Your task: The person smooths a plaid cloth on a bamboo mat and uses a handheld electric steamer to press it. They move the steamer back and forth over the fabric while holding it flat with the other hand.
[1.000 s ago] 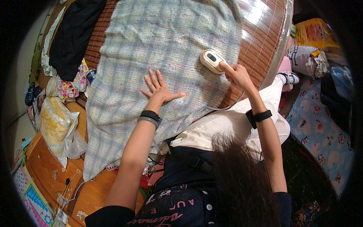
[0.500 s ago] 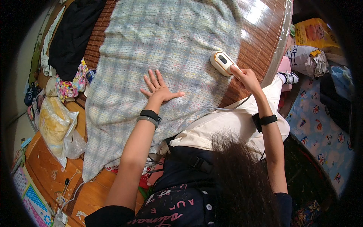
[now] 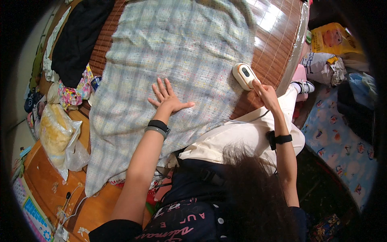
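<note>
A pale blue-grey checked cloth (image 3: 161,52) lies spread in front of me, with soft wrinkles across it. My left hand (image 3: 168,101) rests flat on its middle, fingers spread, holding nothing. Out at the cloth's right edge, my right hand (image 3: 266,94) grips a small white handheld iron (image 3: 243,76) with a gold trim line and a dark oval on top. The iron sits on the cloth close to the bare brown slatted mat (image 3: 269,52). A grey cord (image 3: 246,120) runs from near my right hand across my white trousers (image 3: 234,137). The iron's underside is hidden.
To the left lie a black garment (image 3: 78,40), a colourful printed cloth (image 3: 72,90) and a clear plastic bag (image 3: 56,129) with yellow stuff inside. At the right are a yellow bag (image 3: 332,38), a white bag (image 3: 320,66) and a blue patterned sheet (image 3: 330,125).
My right hand and the iron have moved slightly right and toward me along the cloth's edge. My left hand stays flat in nearly the same place.
</note>
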A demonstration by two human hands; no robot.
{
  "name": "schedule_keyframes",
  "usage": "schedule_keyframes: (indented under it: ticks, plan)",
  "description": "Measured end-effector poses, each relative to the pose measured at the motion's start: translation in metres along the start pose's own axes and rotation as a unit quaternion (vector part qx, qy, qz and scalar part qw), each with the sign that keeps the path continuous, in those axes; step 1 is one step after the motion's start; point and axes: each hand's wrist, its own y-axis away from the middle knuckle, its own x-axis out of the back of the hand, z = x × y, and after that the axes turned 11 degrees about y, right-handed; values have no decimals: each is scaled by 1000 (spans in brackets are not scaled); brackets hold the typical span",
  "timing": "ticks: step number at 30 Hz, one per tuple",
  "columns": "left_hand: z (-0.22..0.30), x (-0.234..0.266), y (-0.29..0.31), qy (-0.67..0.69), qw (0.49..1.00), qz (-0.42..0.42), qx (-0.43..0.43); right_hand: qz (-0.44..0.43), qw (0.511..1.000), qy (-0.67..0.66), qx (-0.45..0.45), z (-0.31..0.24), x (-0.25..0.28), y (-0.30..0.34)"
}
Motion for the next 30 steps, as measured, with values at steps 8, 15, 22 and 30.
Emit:
schedule_keyframes:
  ticks: [8,15,22,30]
  plan:
    - [2,0,1,-6,1000,2,2,-69,995,11,68,-64,-42,24]
    - [1,-5,-4,-24,999,25,21,-46,991,-40,116,-125,-171,15]
    - [1,-6,-12,-8,999,14,30,109,980,-150,66,-119,-238,18]
    - [4,-1,4,-1,1000,20,18,133,949,-286,10,-108,-229,20]
